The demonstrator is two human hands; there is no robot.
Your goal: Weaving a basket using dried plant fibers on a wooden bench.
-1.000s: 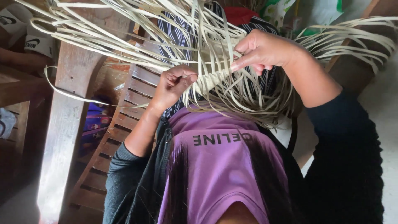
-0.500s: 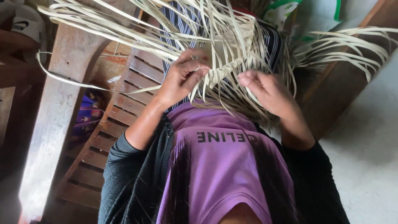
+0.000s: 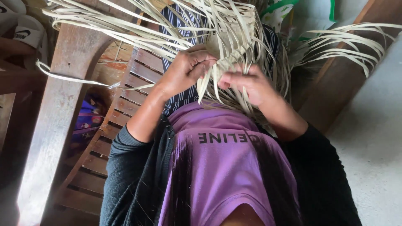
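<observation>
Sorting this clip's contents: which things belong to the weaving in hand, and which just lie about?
In hand:
left hand
right hand
pale leaf strips

Lying about:
wooden slatted chair
white shoe
green and white bag

My hands meet on the strips point(image 3: 234, 37) over my lap — left hand point(image 3: 186, 69) beside right hand point(image 3: 247, 83); slatted chair point(image 3: 121, 104) lies left.

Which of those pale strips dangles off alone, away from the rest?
The long strip at the left: it curls across the wooden post, clear of the bundle both hands work.
</observation>
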